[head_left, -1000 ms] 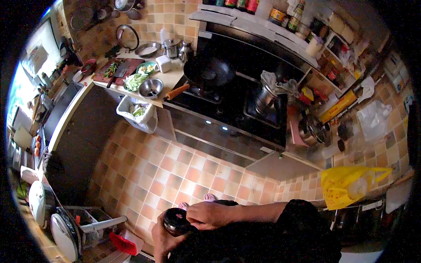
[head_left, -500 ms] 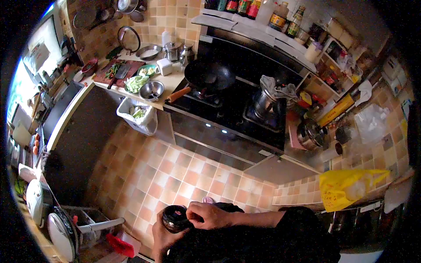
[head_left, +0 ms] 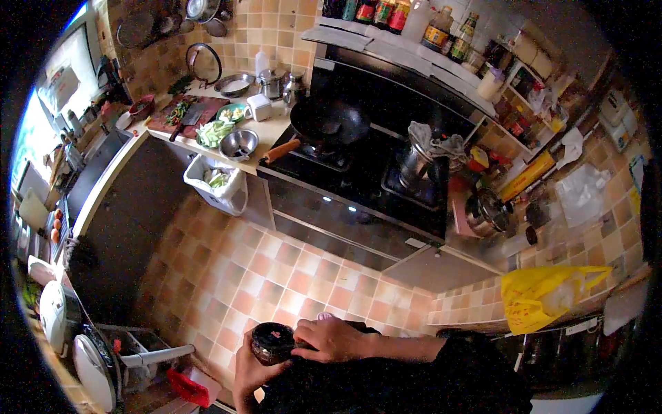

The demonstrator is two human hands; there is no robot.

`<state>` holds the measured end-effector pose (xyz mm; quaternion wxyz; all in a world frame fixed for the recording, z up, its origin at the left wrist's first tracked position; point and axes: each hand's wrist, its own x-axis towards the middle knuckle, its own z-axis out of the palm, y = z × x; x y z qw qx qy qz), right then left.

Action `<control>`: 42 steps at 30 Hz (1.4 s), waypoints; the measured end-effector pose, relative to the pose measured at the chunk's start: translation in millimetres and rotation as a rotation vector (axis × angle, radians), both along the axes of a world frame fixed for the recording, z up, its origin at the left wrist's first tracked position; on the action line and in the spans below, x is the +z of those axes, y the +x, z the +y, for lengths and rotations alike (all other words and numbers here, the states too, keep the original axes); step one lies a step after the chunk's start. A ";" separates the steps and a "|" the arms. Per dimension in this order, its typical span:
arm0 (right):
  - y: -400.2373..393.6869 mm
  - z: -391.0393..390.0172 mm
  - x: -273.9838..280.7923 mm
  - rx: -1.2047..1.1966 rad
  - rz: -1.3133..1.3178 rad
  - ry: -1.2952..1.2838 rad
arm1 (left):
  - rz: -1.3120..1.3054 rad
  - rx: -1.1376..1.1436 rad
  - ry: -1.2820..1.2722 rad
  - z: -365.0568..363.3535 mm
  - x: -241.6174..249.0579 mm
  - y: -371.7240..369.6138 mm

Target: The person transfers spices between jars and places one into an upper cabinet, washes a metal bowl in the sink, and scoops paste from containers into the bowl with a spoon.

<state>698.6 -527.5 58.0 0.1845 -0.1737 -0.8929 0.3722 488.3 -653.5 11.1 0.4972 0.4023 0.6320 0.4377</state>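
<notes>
Dark jar [head_left: 271, 343] stands upright, close to the body above the tiled floor [head_left: 276, 269], left hand [head_left: 248, 376] cupping it from below, fingers curled round its wall, right hand [head_left: 331, 339] alongside, fingertips pinching its lid edge.

This is a home kitchen. A black wok [head_left: 329, 119] sits on a dark stove [head_left: 358, 172], a cutting board [head_left: 181, 114] with chopped vegetables lies near the counter's left end, and sauce bottles [head_left: 386, 12] line the shelf above tiled walls.
</notes>
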 end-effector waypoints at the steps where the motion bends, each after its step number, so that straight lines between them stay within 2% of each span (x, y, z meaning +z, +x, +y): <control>1: 0.8 1.5 -2.6 0.044 -0.009 0.112 | 0.008 -0.041 0.002 2.5 5.5 -2.0; 4: 4.0 2.0 -2.2 0.121 -0.063 0.277 | 0.046 -0.126 -0.013 4.0 1.3 -5.0; 7: 4.7 5.5 4.1 0.221 -0.105 0.309 | 0.035 -0.135 -0.033 5.2 4.2 -4.2; 11: 1.6 13.5 -1.0 0.259 0.038 0.228 | 0.006 -0.096 -0.041 6.5 6.4 1.4; 16: -2.8 7.7 -10.2 0.175 0.073 0.147 | 0.192 -0.016 -0.071 2.9 1.9 5.1; 17: -3.8 5.5 -12.0 0.175 0.095 0.078 | 0.215 0.017 -0.075 3.2 5.1 9.1; 20: -15.1 -1.5 -12.4 0.162 0.181 -0.098 | 0.513 0.099 -0.208 13.3 36.6 27.4; 22: -30.1 -10.0 -1.7 0.139 0.267 -0.175 | 0.632 0.093 -0.207 16.2 23.2 30.2; 23: -33.0 -7.6 -4.4 0.122 0.217 -0.236 | 0.664 0.091 -0.193 16.6 17.4 28.6; 24: -34.4 -4.1 0.0 0.105 0.122 -0.409 | 0.695 0.090 -0.179 15.7 14.1 27.5; 25: -36.2 0.4 12.2 0.097 0.020 -0.588 | 0.705 0.116 -0.043 15.8 20.0 28.3; 27: -42.6 10.4 28.2 0.039 -0.167 -1.002 | 0.728 0.030 0.011 19.5 34.0 24.2; 28: -44.2 9.2 9.2 0.065 -0.135 -1.111 | 0.725 -0.019 0.017 19.7 42.5 23.3; 30: -48.5 19.3 32.5 0.046 -0.216 -1.281 | 0.743 -0.019 -0.005 19.7 39.7 22.0; 32: -50.8 20.0 26.1 0.088 -0.211 -1.296 | 0.767 -0.015 -0.071 18.2 39.8 22.1; 33: -49.3 12.9 28.7 0.095 -0.205 -1.225 | 0.783 -0.014 -0.124 18.5 42.0 22.8; 34: -47.4 7.5 31.0 0.093 -0.186 -1.145 | 0.803 -0.023 -0.164 20.1 42.0 22.9; 35: -44.8 2.0 28.2 0.146 -0.187 -0.914 | 0.794 -0.030 -0.104 16.6 34.3 22.5; 36: -41.7 -3.6 25.4 0.197 -0.183 -0.682 | 0.705 -0.019 -0.142 10.8 29.7 25.6; 40: -39.1 11.3 18.9 0.339 0.045 -0.502 | 0.418 -0.043 -0.154 2.3 1.0 27.2; 41: -34.0 17.7 30.0 0.393 0.198 -0.355 | 0.333 -0.059 -0.155 -5.5 -10.3 25.1; 42: -27.3 29.7 38.2 0.459 -0.002 -0.311 | 0.219 -0.015 -0.154 -3.9 -11.9 27.4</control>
